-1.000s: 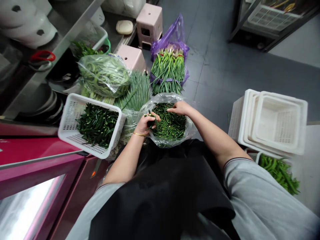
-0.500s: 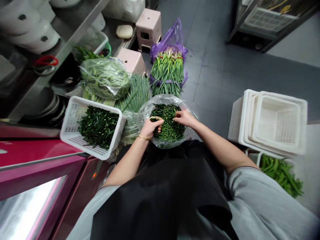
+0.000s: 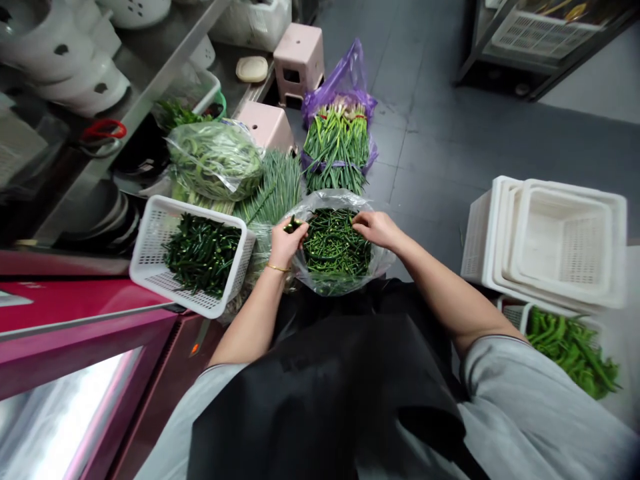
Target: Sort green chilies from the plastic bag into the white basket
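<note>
- Dark green pieces (image 3: pixel 293 225): a few grasped in my left hand (image 3: pixel 285 243), at the clear bag's (image 3: pixel 327 287) left rim
- My right hand (image 3: pixel 376 229): fingers curled over the bag's contents, hold on any piece I cannot tell
- Picking-through in hand, I judge; next move calls for light fingertips
- Bag well filled with slim greens (image 3: pixel 335 250); white basket (image 3: pixel 151 250) part-filled alike

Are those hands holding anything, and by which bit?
The bare left hand holds slim, dark-green vegetable pieces in its curled grasp; which part is gripped is hidden. Whether the right hand holds anything can't be told.
</note>
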{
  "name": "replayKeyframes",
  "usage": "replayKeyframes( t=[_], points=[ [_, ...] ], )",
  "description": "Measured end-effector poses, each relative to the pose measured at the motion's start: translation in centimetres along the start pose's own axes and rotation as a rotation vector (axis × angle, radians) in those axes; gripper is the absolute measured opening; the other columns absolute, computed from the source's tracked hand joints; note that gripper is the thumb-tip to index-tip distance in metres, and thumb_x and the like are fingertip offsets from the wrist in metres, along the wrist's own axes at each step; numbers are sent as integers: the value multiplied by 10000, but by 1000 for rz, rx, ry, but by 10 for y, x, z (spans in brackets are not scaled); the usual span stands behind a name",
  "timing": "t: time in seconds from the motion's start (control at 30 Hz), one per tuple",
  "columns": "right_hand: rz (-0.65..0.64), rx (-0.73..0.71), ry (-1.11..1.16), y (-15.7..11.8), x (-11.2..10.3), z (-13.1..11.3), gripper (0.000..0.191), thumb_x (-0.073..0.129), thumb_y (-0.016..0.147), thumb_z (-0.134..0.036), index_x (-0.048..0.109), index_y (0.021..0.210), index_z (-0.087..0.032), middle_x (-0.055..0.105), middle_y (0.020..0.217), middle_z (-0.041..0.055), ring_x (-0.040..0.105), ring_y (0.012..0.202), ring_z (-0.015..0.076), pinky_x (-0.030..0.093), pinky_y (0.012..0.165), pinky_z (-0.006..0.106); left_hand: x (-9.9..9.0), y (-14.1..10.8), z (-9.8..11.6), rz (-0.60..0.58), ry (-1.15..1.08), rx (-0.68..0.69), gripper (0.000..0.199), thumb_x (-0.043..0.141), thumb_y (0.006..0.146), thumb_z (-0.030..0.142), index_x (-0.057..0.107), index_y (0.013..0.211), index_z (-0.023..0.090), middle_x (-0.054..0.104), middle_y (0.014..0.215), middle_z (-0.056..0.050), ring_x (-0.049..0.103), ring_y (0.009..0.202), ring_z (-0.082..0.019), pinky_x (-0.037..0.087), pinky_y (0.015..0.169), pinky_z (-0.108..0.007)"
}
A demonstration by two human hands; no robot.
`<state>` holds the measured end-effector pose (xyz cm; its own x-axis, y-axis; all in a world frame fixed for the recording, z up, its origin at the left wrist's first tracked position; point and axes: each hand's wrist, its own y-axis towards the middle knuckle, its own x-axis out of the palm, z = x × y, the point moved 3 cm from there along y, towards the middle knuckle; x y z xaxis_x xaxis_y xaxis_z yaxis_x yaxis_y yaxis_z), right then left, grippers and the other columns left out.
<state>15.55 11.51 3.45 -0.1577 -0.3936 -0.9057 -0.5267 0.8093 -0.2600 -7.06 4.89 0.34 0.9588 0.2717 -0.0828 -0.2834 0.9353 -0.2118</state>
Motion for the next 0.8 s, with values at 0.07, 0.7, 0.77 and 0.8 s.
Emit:
replayKeyframes(
  t=[0.07, 0.7, 0.77, 0.8],
  points=[
    [-4, -65, -18, 5, 7, -11, 294, 516, 906, -312, 649, 1138, -190, 668, 1092, 96, 631, 912, 203, 439, 759, 286, -5, -7, 8, -29, 41, 32, 214, 703, 692, 342, 622, 769, 159, 560, 578, 26, 443, 455, -72, 337, 424, -191],
    [269, -286, 36, 15, -1, -45, 263, 401, 962, -272, 618, 990, -126, 646, 927, 93, 553, 826, 166, 378, 709, 271, 44, 1, 15, -339, -51, -103, 232, 752, 586, 242, 631, 756, 142, 554, 574, 22, 423, 423, -62, 318, 404, -203],
    [294, -207, -39, 5, 2, -40, 307, 346, 974, -256, 617, 1016, -119, 633, 956, 118, 547, 844, 184, 364, 695, 285, 47, -7, 14, -371, -83, -198, 197, 720, 622, 264, 581, 700, 150, 547, 566, 11, 425, 426, -73, 295, 388, -206],
    [275, -178, -89, 0, 6, -36, 327, 324, 979, -256, 617, 1040, -123, 626, 975, 124, 545, 846, 189, 355, 680, 288, 44, -11, 12, -362, -67, -217, 187, 701, 639, 267, 561, 696, 156, 540, 569, 13, 428, 434, -78, 299, 391, -210]
  ],
)
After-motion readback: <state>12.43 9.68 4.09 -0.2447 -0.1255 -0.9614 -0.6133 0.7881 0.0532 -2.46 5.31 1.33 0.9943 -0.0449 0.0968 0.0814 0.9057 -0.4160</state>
